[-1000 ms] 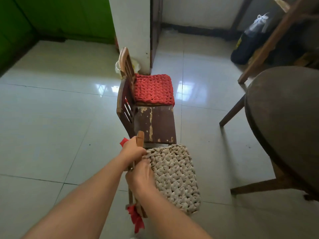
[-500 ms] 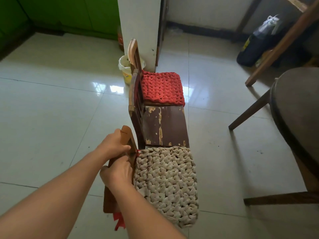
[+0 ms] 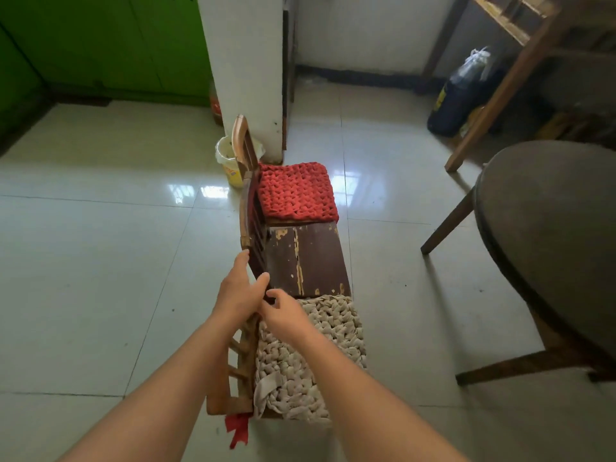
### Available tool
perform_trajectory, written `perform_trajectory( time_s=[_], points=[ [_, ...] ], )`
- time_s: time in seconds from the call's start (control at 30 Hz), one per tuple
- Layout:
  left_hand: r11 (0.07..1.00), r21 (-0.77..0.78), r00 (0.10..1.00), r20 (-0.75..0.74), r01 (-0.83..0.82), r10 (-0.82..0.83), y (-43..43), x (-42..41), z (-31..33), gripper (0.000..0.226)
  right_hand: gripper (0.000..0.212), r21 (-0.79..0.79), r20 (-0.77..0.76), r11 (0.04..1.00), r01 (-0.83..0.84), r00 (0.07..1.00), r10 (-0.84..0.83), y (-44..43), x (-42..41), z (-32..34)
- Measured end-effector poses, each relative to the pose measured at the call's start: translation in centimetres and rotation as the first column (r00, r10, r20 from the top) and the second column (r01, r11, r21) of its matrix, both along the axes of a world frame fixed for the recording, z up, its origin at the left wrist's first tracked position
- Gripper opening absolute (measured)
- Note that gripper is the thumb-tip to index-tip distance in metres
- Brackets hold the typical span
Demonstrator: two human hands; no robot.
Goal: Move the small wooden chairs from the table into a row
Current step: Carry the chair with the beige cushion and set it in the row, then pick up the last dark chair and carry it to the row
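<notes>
Head view: three chairs stand in a row running away from the person, the beige-cushioned chair [image 3: 300, 355] nearest, the bare one [image 3: 306, 258] next, the red-cushioned one [image 3: 295, 191] farthest. The left hand [image 3: 238, 291] rests loosely open on the near chair's back; the right hand [image 3: 283, 311], fingers slack, holds nothing. No writing is legible.

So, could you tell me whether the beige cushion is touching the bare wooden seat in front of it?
Touching. In the head view the beige cushion's far edge lies right against the bare wooden seat's near edge, with no floor visible between them.
</notes>
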State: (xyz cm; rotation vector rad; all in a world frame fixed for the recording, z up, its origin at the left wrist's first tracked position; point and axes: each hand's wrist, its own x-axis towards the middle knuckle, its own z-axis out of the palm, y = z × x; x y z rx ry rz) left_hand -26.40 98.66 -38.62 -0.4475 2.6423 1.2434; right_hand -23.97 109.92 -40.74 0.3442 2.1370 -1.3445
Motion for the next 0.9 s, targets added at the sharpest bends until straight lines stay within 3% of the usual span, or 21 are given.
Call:
perform_trajectory(
  time_s=[0.13,0.23,0.37,0.57,0.67,0.9],
  points=[
    [0.944,0.329,1.000,0.012,0.000,-0.004,4.9,2.1,8.3,0.054,0.049,-0.191,-0.067,0.962,0.197,0.975,-0.213,8.5,2.1,10.8],
    [0.887,0.456,0.996,0.016,0.069,-0.085,10.3,3.8,14.9,0.050,0.036,-0.277,-0.070,0.898,0.342,0.925,-0.374,16.1,5.1,18.2],
    [0.787,0.582,0.973,-0.031,0.204,-0.229,19.5,6.4,21.8,0.047,0.046,-0.302,-0.086,0.802,0.516,0.823,-0.562,26.7,10.7,24.4],
    [0.630,0.639,0.863,-0.108,0.441,-0.494,36.7,12.0,28.2,0.047,0.040,-0.329,-0.190,0.607,0.724,0.579,-0.793,43.5,21.7,29.4],
    [0.567,0.620,0.793,-0.155,0.543,-0.589,45.6,14.9,30.7,0.050,0.044,-0.333,-0.232,0.570,0.751,0.520,-0.822,52.6,27.3,31.4],
    [0.435,0.657,0.690,-0.183,0.616,-0.700,63.1,18.9,33.1,0.043,0.068,-0.311,-0.272,0.479,0.821,0.406,-0.872,70.0,38.0,36.5]
  ],
)
